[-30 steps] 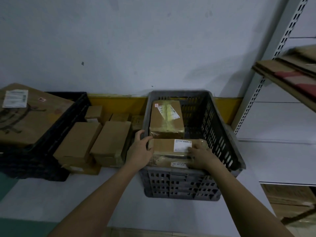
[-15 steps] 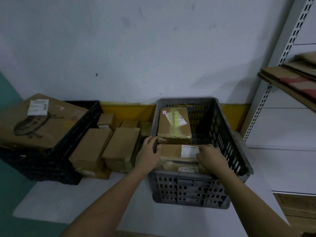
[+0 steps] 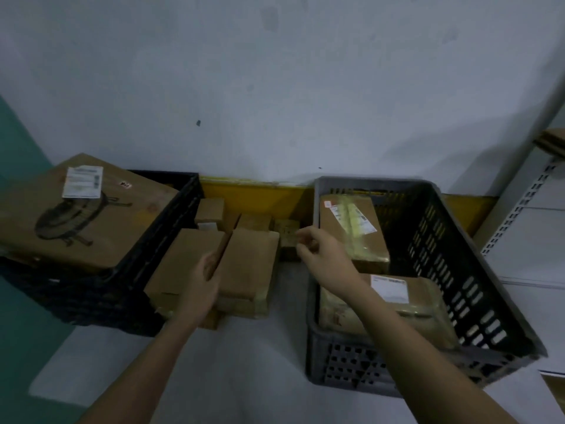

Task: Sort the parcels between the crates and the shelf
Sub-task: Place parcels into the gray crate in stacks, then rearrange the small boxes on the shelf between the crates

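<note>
Between the two crates, on the pale floor (image 3: 250, 362), a cluster of plain brown parcels sits against the yellow skirting (image 3: 256, 194). Two larger flat ones lie side by side at the front: the left flat parcel (image 3: 183, 261) and the right flat parcel (image 3: 253, 264), with a narrow gap between them. The left hand (image 3: 203, 276) hovers over that gap, its fingers loosely extended and holding nothing; whether the fingertips touch the cardboard cannot be told. The right hand (image 3: 321, 249) reaches across from the grey crate's side, fingers partly curled toward the thumb and empty, just in front of a small dark parcel (image 3: 287, 237) at the back of the cluster. Two more small boxes (image 3: 209, 211) stand behind the flat ones, near the skirting.

On the right, the grey crate (image 3: 452, 270) holds two parcels: a taped parcel (image 3: 351, 228) with a label at the far end, and a label-topped parcel (image 3: 397, 298) lying across the near end, partly hidden by the right forearm. On the left, the black crate (image 3: 165, 228) carries a big carton (image 3: 79, 215) with a white label and a printed drawing, resting tilted across its rim. At the far right edge, a white shelf upright (image 3: 519, 209) with punched slots rises beside the grey crate, and flattened cardboard (image 3: 550, 142) lies on a shelf above it.
</note>
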`<state>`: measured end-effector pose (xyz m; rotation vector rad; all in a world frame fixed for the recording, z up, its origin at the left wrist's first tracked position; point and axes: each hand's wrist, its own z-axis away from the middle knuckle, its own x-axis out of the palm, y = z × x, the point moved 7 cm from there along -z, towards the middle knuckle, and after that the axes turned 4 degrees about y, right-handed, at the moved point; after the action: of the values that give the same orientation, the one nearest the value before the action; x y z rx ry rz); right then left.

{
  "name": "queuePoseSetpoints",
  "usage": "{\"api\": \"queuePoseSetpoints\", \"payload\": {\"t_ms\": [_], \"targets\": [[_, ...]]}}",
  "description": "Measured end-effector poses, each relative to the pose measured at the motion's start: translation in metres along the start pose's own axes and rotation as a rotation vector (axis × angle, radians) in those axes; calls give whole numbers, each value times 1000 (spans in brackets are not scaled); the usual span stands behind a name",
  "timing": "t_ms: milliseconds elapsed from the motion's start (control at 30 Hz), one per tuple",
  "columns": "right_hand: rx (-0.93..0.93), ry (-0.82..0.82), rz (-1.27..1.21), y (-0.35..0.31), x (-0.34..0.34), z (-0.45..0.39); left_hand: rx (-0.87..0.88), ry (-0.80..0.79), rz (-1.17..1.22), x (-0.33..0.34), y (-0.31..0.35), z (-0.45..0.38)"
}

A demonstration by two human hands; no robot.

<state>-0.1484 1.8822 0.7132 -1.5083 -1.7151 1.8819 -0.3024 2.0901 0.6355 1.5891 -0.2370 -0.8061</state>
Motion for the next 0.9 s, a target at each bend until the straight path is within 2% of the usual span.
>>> {"api": "queuePoseSetpoints", "payload": {"t_ms": [200,367,567,733,833,900], "targets": [[174,-176,81,11,110,-44,94,-32,-213,-33,-25,-59],[267,-93,157,19,153,-91,384,-49,-497,-41,-22,-122],[261,-10,208,-14,193,-155,365,-48,-865,-43,-50,-184],[330,34,158,-17,226,-186,381,-32,-876,-41,-67,-193],[408,-41,122,-9,259,-180,263,20,-836,-53,-78,-202],[410,-107,198,-6,282,-168,179,36,-805,-59,-85,-201]]}}
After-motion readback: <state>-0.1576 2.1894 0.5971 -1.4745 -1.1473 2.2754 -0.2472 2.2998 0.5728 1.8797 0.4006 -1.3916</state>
